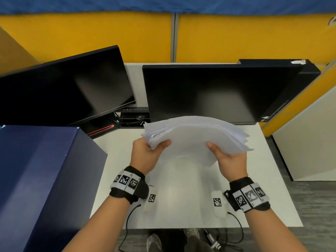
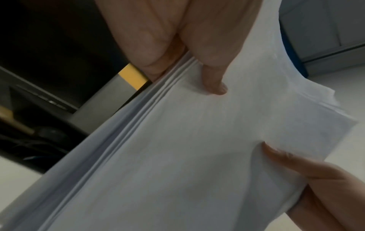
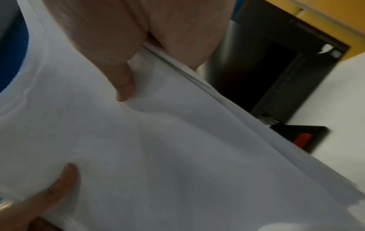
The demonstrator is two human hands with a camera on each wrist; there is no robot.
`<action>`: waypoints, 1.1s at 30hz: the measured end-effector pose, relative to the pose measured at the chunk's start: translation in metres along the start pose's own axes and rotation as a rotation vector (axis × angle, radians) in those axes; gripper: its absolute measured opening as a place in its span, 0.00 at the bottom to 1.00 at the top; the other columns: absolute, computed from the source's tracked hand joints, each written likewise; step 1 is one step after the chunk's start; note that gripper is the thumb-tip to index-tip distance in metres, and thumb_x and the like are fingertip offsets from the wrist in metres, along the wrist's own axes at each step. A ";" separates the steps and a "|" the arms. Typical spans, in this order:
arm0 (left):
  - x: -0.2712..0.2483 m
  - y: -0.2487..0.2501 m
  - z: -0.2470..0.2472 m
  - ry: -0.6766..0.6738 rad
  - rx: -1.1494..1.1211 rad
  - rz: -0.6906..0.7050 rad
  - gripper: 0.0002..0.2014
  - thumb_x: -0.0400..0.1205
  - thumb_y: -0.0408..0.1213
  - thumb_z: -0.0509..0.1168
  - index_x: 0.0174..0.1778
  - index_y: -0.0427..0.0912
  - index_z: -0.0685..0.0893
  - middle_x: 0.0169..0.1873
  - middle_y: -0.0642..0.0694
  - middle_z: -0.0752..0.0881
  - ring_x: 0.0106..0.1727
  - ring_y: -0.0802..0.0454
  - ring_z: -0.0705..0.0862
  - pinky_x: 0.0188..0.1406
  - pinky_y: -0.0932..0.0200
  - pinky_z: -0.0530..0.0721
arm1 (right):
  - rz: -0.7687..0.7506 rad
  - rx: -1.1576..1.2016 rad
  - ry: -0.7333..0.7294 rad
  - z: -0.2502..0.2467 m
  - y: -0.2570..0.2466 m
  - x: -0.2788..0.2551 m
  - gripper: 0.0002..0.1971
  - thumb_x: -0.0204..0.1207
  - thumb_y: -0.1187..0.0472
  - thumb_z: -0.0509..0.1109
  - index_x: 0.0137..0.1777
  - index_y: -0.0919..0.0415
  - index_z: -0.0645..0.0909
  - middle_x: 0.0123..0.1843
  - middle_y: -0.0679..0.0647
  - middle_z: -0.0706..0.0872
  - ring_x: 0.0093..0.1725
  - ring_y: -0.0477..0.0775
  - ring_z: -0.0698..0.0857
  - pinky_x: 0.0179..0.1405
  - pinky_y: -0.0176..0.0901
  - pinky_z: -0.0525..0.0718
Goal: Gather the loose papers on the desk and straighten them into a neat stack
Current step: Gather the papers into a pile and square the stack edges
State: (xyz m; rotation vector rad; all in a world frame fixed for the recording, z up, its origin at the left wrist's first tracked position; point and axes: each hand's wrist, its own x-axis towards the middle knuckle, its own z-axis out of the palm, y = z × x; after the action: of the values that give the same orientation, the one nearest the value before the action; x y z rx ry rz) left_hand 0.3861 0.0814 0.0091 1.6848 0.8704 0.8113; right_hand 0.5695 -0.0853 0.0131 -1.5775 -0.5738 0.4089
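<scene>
The papers point(image 1: 192, 135) are a thick sheaf of plain white sheets held in the air above the desk point(image 1: 181, 206), in front of the right monitor point(image 1: 214, 91). The sheaf bows upward in the middle like a shallow arch, and its sheets are not flush: at the left end the edges fan out in thin grey-shadowed steps, and at the right end the corners stagger in a ragged saw-tooth. The paper looks matte and limp, creasing softly where it is pressed. The left hand point(image 1: 145, 155) grips the left end, thumb lying on the top sheet and the fingers curled beneath; the left wrist view shows the layered edge running into the crook of the thumb. The right hand point(image 1: 231, 160) grips the near right part the same way, thumb on top, fingers under the sheaf, so both hands are clamped on the papers. The wrist views are blurred, so the sheet count cannot be told. The desk is smooth, pale and faintly glossy. Both monitors, the left monitor point(image 1: 63, 88) included, are flat black rectangles with dark, softly reflective screens. A dark blue box point(image 1: 45, 179) with crisp edges stands at the left of the desk, and yellow partition panels point(image 1: 254, 37) rise behind.
</scene>
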 end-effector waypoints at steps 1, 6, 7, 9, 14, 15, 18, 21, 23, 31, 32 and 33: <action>-0.002 -0.005 0.003 0.000 0.031 -0.027 0.16 0.76 0.35 0.78 0.59 0.43 0.89 0.48 0.58 0.90 0.50 0.75 0.87 0.47 0.81 0.80 | 0.027 -0.027 -0.025 -0.001 0.005 0.001 0.18 0.70 0.67 0.81 0.50 0.44 0.83 0.48 0.38 0.89 0.48 0.31 0.89 0.49 0.25 0.86; -0.010 -0.014 0.022 0.048 0.026 -0.155 0.13 0.77 0.40 0.77 0.55 0.49 0.84 0.45 0.62 0.87 0.52 0.58 0.89 0.41 0.80 0.81 | 0.161 -0.017 -0.041 0.001 0.018 0.001 0.17 0.69 0.60 0.82 0.56 0.48 0.84 0.50 0.43 0.91 0.50 0.41 0.91 0.40 0.30 0.88; -0.010 -0.008 0.024 0.059 -0.039 -0.126 0.16 0.76 0.39 0.78 0.57 0.49 0.83 0.48 0.61 0.88 0.52 0.64 0.89 0.45 0.77 0.83 | 0.141 0.019 -0.041 0.003 0.013 0.000 0.19 0.70 0.60 0.82 0.59 0.50 0.84 0.51 0.43 0.91 0.49 0.39 0.91 0.40 0.29 0.87; -0.011 0.004 0.025 0.112 -0.164 -0.068 0.19 0.76 0.39 0.78 0.62 0.45 0.84 0.52 0.55 0.90 0.52 0.65 0.89 0.50 0.69 0.87 | 0.107 0.111 -0.024 0.006 0.002 -0.002 0.20 0.68 0.55 0.82 0.59 0.50 0.83 0.51 0.43 0.91 0.46 0.36 0.90 0.40 0.28 0.85; -0.007 0.036 0.034 0.329 -0.275 -0.180 0.21 0.77 0.59 0.68 0.40 0.41 0.80 0.36 0.46 0.85 0.38 0.52 0.85 0.42 0.56 0.86 | 0.132 0.076 0.182 0.023 -0.018 0.011 0.31 0.63 0.33 0.70 0.44 0.65 0.81 0.36 0.54 0.85 0.35 0.47 0.82 0.40 0.45 0.84; -0.004 0.040 0.036 0.361 -0.275 -0.197 0.22 0.78 0.58 0.69 0.37 0.40 0.78 0.32 0.46 0.82 0.36 0.53 0.82 0.39 0.59 0.83 | 0.151 0.075 0.212 0.026 -0.021 0.014 0.32 0.64 0.33 0.72 0.43 0.68 0.81 0.36 0.60 0.85 0.35 0.50 0.82 0.41 0.48 0.84; 0.003 0.044 0.039 0.389 -0.242 -0.220 0.15 0.79 0.51 0.73 0.42 0.42 0.82 0.38 0.50 0.85 0.41 0.54 0.83 0.42 0.57 0.84 | 0.175 0.021 0.271 0.030 -0.022 0.022 0.23 0.66 0.39 0.76 0.36 0.62 0.81 0.37 0.62 0.86 0.37 0.54 0.83 0.48 0.56 0.87; 0.006 0.042 0.038 0.372 -0.214 -0.197 0.13 0.77 0.50 0.74 0.53 0.49 0.84 0.49 0.52 0.88 0.53 0.54 0.86 0.58 0.49 0.87 | 0.184 -0.012 0.292 0.030 -0.023 0.029 0.16 0.68 0.44 0.77 0.33 0.56 0.82 0.36 0.52 0.85 0.40 0.54 0.83 0.54 0.59 0.87; 0.008 0.032 0.030 0.250 -0.246 -0.127 0.22 0.73 0.48 0.78 0.62 0.51 0.81 0.55 0.52 0.89 0.58 0.53 0.87 0.58 0.52 0.88 | 0.162 0.011 0.261 0.023 -0.023 0.030 0.16 0.70 0.42 0.75 0.38 0.56 0.83 0.39 0.48 0.85 0.43 0.53 0.83 0.53 0.55 0.86; 0.026 -0.033 0.018 -0.122 0.047 -0.277 0.12 0.69 0.39 0.84 0.43 0.51 0.89 0.40 0.55 0.91 0.47 0.48 0.91 0.38 0.70 0.87 | 0.235 -0.121 -0.211 -0.003 0.033 0.029 0.18 0.62 0.65 0.86 0.51 0.53 0.88 0.51 0.52 0.93 0.50 0.48 0.92 0.42 0.35 0.90; 0.027 -0.029 0.020 -0.102 0.057 -0.279 0.09 0.70 0.40 0.83 0.38 0.51 0.88 0.36 0.54 0.90 0.43 0.48 0.90 0.35 0.68 0.86 | 0.246 -0.097 -0.162 0.002 0.030 0.028 0.14 0.64 0.66 0.85 0.46 0.53 0.87 0.47 0.51 0.93 0.49 0.50 0.92 0.38 0.32 0.88; 0.030 -0.023 0.020 -0.075 0.040 -0.252 0.09 0.71 0.40 0.82 0.36 0.51 0.87 0.34 0.54 0.90 0.40 0.51 0.90 0.34 0.65 0.86 | 0.223 -0.064 -0.110 0.005 0.023 0.029 0.12 0.66 0.67 0.84 0.44 0.52 0.87 0.43 0.46 0.93 0.48 0.49 0.92 0.36 0.29 0.87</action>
State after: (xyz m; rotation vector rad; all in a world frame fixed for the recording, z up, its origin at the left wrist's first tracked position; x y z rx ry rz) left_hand 0.4146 0.1022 -0.0154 1.5901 1.0281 0.5588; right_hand 0.5931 -0.0652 -0.0080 -1.6946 -0.5002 0.6543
